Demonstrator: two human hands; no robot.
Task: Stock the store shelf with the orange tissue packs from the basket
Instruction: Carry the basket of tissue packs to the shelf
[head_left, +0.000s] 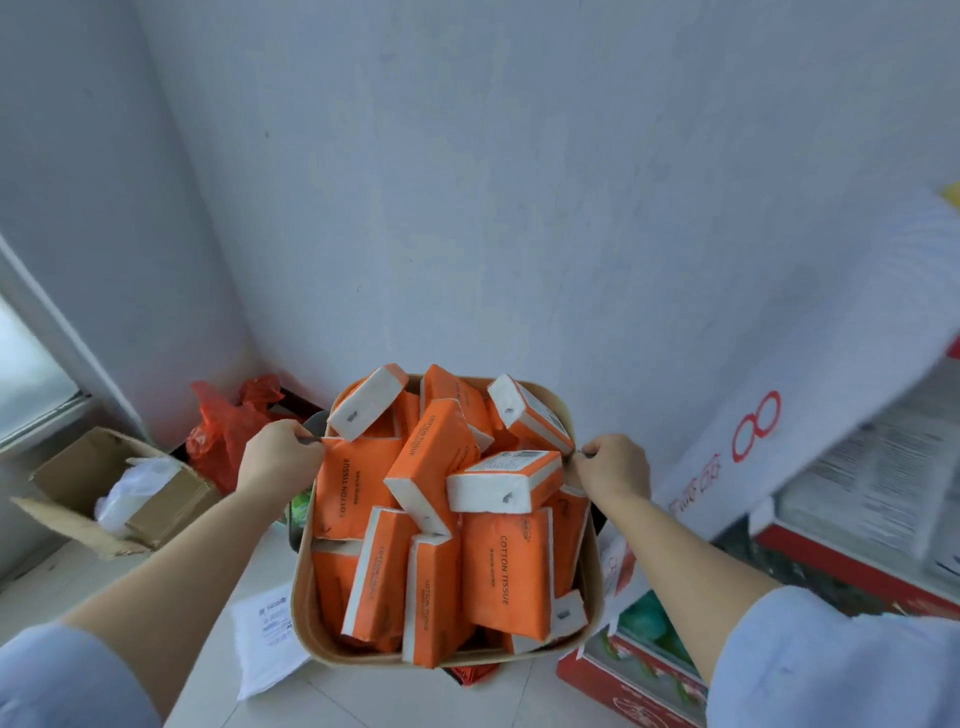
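Orange packs (506, 566) heaped in tan basket (306, 613), centre frame; left hand (280, 454) and right hand (613, 470) fingers clamped on its sides; wall (519, 208) behind.

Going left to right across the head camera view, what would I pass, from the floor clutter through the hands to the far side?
cardboard box → left hand → basket full of orange tissue packs → right hand → red-edged cabinet

Head view, downward, seemingly close over basket (305, 618)
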